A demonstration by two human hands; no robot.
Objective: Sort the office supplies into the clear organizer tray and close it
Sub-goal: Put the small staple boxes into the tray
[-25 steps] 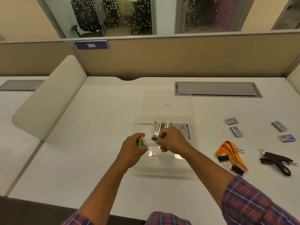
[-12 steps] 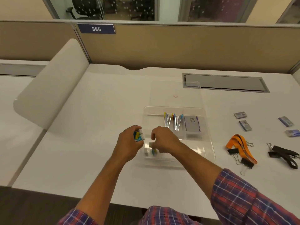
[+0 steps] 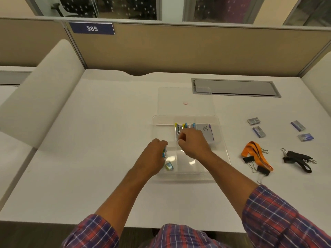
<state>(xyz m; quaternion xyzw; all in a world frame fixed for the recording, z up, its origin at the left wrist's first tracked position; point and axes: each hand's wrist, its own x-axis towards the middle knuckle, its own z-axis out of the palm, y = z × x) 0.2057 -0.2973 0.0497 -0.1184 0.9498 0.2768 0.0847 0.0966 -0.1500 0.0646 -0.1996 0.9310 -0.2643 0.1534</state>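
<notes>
The clear organizer tray (image 3: 222,140) lies open at the desk's middle, its clear lid (image 3: 184,97) flat behind it. Inside stand yellow and blue staplers (image 3: 177,130) beside a grey card box (image 3: 207,131). One small blue-yellow staple box (image 3: 168,166) rests in the tray's near-left compartment. My left hand (image 3: 154,157) hovers at the tray's left edge, shut on a few small blue staple boxes (image 3: 164,151). Above the tray's middle, my right hand (image 3: 194,144) has its fingers pinched together at the near end of the staplers, nothing visible in them.
Right of the tray lie several small staple boxes (image 3: 259,131), an orange lanyard (image 3: 254,154) with black binder clips (image 3: 263,170), and a black lanyard (image 3: 298,159). A grey cable hatch (image 3: 234,87) sits at the back. A beige divider (image 3: 41,90) slopes along the left.
My right hand set a small staple box into the near-left compartment, let go, and moved up toward the staplers. My left hand stayed at the tray's left edge, still holding boxes.
</notes>
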